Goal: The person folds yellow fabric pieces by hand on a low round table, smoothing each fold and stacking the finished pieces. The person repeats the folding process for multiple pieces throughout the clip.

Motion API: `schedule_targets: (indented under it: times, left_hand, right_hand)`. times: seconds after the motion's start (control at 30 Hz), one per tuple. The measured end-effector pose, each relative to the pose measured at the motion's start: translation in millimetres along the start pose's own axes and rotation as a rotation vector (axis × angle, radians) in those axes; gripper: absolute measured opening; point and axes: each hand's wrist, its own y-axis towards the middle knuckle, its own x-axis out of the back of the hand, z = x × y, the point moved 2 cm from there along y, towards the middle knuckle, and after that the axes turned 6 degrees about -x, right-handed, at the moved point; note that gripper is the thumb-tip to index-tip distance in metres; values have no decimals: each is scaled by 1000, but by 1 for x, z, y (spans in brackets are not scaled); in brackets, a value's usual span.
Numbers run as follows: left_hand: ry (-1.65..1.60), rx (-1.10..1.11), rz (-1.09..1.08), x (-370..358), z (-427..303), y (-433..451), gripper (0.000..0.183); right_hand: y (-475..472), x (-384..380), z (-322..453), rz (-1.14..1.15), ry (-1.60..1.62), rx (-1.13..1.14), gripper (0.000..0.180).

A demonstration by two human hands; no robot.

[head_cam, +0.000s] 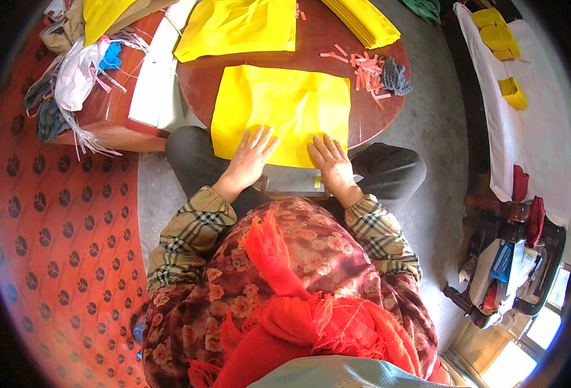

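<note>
A yellow fabric piece (285,106) lies spread, slightly wrinkled, over the near edge of a round red-brown table (198,87). My left hand (251,157) rests flat on its lower left part with the fingers apart. Near the lower right corner, my right hand (331,160) lies palm down on the same fabric. Beyond it is a stack of yellow fabric (241,26), and a folded yellow stack (365,22) sits at the far right of the table. Small pink strips (369,72) are heaped beside a dark grey cloth (395,76) at the right.
A red-brown box-like piece of furniture (120,97) at the left holds a white cloth bundle (79,80), blue material (110,56) and loose strings. Red patterned floor covering (72,233) spreads at left. To the right stands a white-covered surface (503,126) with yellow bundles (512,94).
</note>
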Motion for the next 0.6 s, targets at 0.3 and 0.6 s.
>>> schedule_targets:
  times: [0.3, 0.6]
  left_hand:
    - [-23, -21, -141, 20, 38, -37, 42]
    - [-411, 89, -44, 46, 87, -22, 19]
  right_hand:
    - [-7, 24, -27, -33, 99, 78, 35]
    - [18, 26, -69, 216, 255, -171, 19]
